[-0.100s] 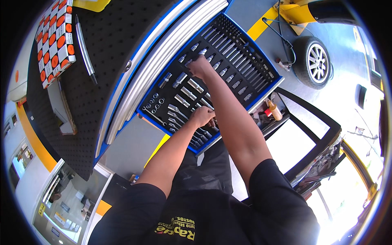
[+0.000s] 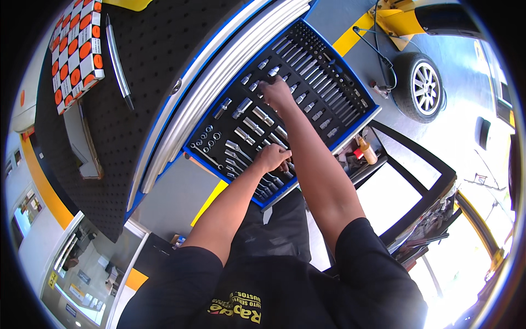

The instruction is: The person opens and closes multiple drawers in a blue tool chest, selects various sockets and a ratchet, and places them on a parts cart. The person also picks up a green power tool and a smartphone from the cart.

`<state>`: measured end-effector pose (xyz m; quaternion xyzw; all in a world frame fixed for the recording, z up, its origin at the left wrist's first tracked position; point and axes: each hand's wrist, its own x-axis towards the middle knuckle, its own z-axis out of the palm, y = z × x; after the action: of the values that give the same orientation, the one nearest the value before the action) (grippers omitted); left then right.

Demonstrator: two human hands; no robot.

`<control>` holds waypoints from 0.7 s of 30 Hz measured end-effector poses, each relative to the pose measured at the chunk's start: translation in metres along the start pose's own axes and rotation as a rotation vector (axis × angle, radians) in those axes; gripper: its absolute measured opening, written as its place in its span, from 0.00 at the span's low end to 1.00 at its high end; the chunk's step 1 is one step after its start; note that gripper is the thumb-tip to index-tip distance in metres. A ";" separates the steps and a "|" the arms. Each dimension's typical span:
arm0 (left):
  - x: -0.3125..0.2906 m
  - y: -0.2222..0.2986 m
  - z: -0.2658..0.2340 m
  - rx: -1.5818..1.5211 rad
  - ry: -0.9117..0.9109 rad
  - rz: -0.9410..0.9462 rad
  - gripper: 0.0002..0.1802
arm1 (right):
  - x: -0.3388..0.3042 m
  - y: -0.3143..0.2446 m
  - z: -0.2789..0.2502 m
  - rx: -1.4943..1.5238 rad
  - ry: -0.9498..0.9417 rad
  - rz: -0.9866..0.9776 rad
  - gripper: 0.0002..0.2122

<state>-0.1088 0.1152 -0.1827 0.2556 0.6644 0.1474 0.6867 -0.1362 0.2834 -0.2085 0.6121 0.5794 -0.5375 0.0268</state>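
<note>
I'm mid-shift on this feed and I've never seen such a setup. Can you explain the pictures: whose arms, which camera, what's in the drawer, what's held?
There is no machine here: those are a person's own bare hands. Both pictures come from one wide camera worn on the head, looking down, so straight edges bend near the rim.

The open blue-edged drawer holds shiny sockets and wrenches in rows. The right hand is at the smaller sockets farther in; the left hand is nearer the body, over the wrenches. Fingertips are partly hidden, so I can't tell whether either hand grips anything.

To the left, a checkered box and a pen lie on a black surface. A wheel is at upper right.
</note>
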 end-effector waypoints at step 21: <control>0.019 -0.032 0.009 -0.148 -0.084 0.070 0.22 | -0.115 0.122 -0.103 0.853 -0.469 0.212 0.15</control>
<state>-0.1029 0.0982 -0.2161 0.2332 0.6128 0.2091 0.7255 0.0470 0.2321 -0.1579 0.4868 0.2209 -0.8441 -0.0417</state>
